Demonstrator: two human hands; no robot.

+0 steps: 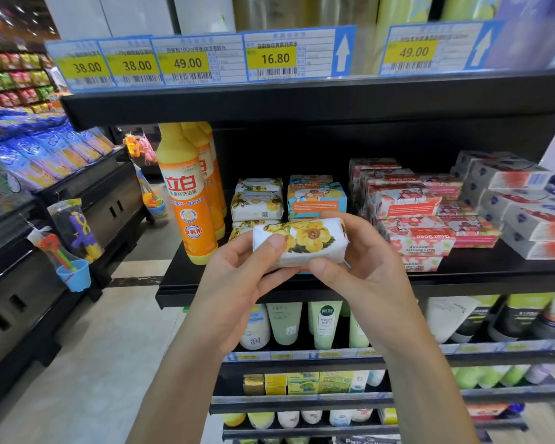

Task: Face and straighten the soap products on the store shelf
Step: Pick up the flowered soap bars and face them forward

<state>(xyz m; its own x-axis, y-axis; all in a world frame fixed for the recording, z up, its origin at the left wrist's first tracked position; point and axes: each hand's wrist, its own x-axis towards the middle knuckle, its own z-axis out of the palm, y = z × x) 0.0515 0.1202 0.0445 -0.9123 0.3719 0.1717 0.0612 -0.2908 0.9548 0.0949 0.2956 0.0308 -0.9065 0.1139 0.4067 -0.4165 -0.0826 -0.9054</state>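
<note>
Both my hands hold a white soap bar with yellow flowers (305, 241) in front of the black shelf (462, 277). My left hand (237, 283) grips its left end, thumb on the front face. My right hand (362, 264) grips its right end, fingers curled over the top. Behind it, more yellow-flower soaps (257, 200) sit stacked on the shelf. A stack of blue-and-orange soaps (316, 197) stands next to them. Red-and-white Goat Soap boxes (410, 209) lie in uneven stacks to the right.
Orange dish-liquid bottles (188, 200) stand at the shelf's left end. Grey-white boxed soaps (519, 206) fill the far right. Price tags (186, 60) hang above. Tubes (324, 325) line the lower shelf. A dark display case (45, 251) with hanging toys flanks the aisle on the left.
</note>
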